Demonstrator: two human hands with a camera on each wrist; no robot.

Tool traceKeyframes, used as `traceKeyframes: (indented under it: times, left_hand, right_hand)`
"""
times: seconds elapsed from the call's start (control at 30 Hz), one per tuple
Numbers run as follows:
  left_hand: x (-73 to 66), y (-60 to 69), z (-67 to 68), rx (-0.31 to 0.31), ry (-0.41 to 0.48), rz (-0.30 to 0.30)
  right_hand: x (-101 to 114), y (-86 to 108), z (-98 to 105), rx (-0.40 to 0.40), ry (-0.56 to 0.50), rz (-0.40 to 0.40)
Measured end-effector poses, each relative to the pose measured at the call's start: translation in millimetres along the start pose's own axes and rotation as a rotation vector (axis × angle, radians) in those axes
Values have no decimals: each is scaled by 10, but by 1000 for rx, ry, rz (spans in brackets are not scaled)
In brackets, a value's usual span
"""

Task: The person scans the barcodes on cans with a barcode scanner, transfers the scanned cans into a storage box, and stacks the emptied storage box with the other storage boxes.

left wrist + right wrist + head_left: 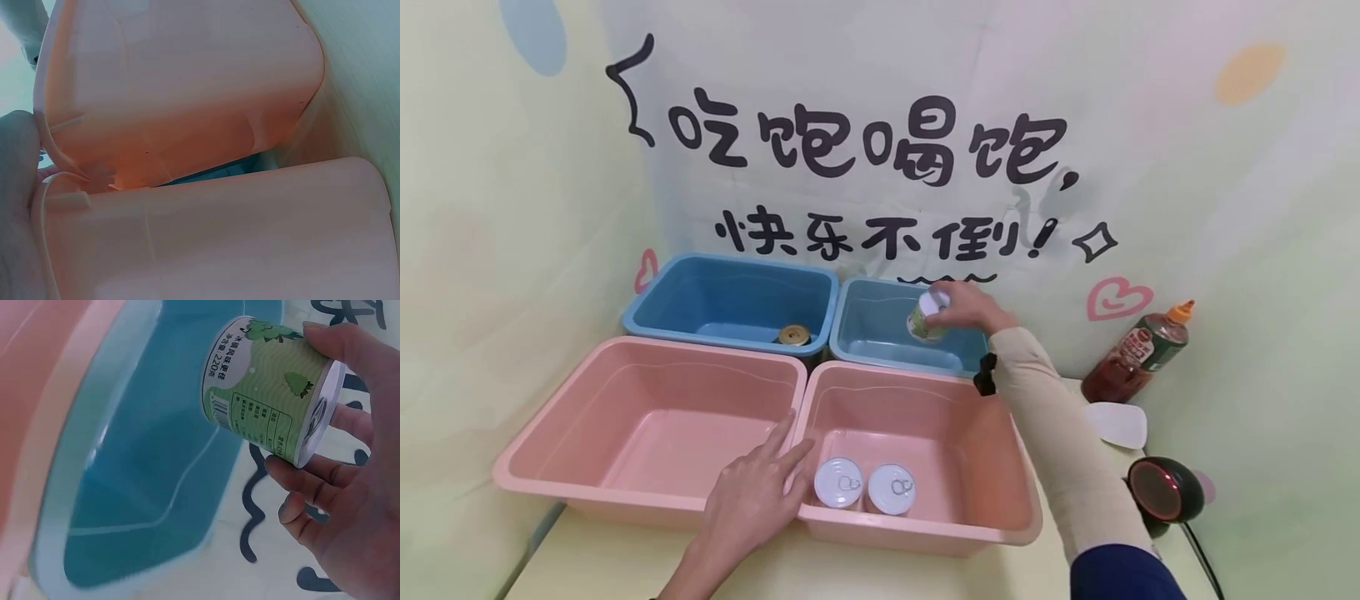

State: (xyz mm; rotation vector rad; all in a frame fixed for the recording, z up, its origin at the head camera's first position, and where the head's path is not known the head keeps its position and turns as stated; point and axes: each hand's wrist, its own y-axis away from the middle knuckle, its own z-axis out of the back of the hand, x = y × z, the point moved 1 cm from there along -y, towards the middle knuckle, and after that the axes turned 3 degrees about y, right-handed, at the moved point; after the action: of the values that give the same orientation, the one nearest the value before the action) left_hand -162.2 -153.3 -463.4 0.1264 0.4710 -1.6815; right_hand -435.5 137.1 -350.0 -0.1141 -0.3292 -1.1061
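My right hand (964,305) grips a green-labelled tin can (927,317) by its pull-tab end, above the right blue bin (880,357). In the right wrist view, thumb and fingers of that hand (350,450) curl round the can (262,394), whose label bears green fruit drawings. Two more cans with silver pull-tab lids (838,483) stand side by side in the right pink bin (925,533). My left hand (756,492) rests with straight fingers on the adjoining rims of the two pink bins; the left wrist view shows it (19,200) at those rims.
The left pink bin (647,498) and left blue bin (730,337) stand beside these; the latter holds a gold-topped can (793,335). To the right are a red sauce bottle (1138,354), a white dish (1117,423) and a black round device (1165,490). A printed cloth (880,50) hangs behind.
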Motion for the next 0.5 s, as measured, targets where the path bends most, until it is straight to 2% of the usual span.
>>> traceKeyframes:
  times: [0.2, 0.5]
  left_hand:
    - [5, 8, 12, -9, -7, 0]
    - [10, 2, -1, -12, -14, 3]
  right_hand:
    - [156, -157, -218, 36, -35, -28]
    - [377, -340, -562, 101, -36, -155]
